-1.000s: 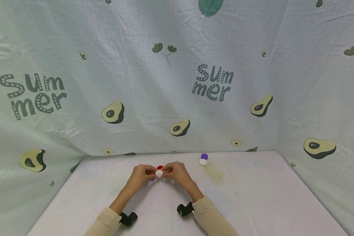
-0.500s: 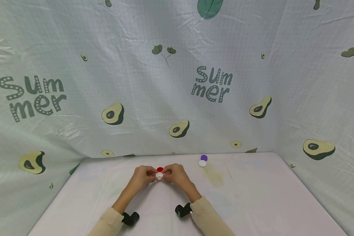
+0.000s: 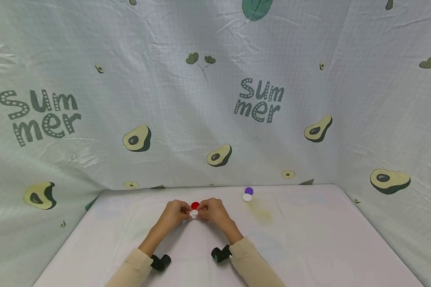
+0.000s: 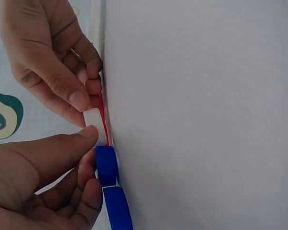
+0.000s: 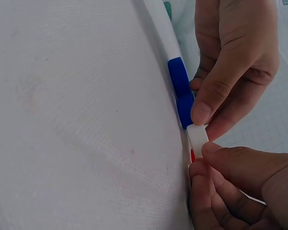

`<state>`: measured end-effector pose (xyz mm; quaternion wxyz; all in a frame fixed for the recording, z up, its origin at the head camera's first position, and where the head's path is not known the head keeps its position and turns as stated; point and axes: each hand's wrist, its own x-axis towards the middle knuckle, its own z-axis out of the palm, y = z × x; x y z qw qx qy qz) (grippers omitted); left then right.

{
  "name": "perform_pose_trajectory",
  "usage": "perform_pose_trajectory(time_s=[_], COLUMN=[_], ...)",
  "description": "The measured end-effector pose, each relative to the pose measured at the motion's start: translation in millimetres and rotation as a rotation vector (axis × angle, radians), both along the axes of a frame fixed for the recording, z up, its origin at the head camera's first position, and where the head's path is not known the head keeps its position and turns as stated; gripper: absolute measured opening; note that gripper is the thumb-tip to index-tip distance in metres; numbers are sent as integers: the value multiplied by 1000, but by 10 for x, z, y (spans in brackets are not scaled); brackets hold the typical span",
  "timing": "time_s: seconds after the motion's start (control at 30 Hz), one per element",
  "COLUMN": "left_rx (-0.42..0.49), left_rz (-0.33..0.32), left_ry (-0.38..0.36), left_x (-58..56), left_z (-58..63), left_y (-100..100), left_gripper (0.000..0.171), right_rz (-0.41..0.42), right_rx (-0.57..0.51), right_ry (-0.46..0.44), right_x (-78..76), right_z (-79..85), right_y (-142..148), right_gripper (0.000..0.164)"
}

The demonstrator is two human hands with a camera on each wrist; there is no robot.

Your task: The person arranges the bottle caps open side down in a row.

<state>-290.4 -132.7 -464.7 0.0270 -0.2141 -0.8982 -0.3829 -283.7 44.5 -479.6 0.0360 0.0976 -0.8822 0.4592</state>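
Both hands meet over a white bottle cap [image 3: 194,214] near the middle back of the table. My left hand [image 3: 174,211] pinches its left side, while my right hand [image 3: 212,211] pinches the right. Just behind it lies a red cap [image 3: 195,205], mostly covered by fingers in the wrist views. From the left wrist, one blue cap [image 4: 106,166] shows by the left fingertips, and a second blue cap [image 4: 118,209] adjoins it. In the head view the left hand hides these blue caps.
A purple cap [image 3: 249,191] and another white cap [image 3: 247,197] lie together near the table's back edge, right of the hands. Behind the white-covered table [image 3: 309,239] hangs a printed curtain [image 3: 179,103]. Each wrist carries a black camera.
Both hands have brought the white cap slightly down and nearer to me, in front of the red cap. The bit of blue seen below the left hand earlier is now hidden in the head view.
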Motion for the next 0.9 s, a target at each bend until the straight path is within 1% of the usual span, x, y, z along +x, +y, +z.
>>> perform_pose_trajectory(time_s=[0.17, 0.3, 0.47, 0.63, 0.73, 0.8, 0.9], left_rx=[-37, -48, -63, -48, -21, 2, 35], left_rz=[26, 25, 28, 32, 20, -3, -63], left_ry=[-10, 2, 19, 57, 76, 94, 112], left_x=[7, 9, 34, 62, 73, 79, 72], left_z=[-12, -6, 21, 83, 113, 115, 95], left_y=[31, 35, 53, 121, 210, 287, 429], left_gripper=[13, 13, 13, 13, 14, 15, 14], right_rz=[-21, -18, -10, -32, -56, -75, -112], right_rx=[31, 42, 52, 91, 124, 142, 166], right_ry=[-6, 16, 21, 52, 104, 125, 154], right_x=[5, 23, 58, 79, 68, 66, 75], right_z=[-8, 18, 66, 134, 155, 162, 163], right_y=[-15, 11, 125, 356, 551, 694, 926], right_gripper=[8, 8, 6, 9, 11, 11, 13])
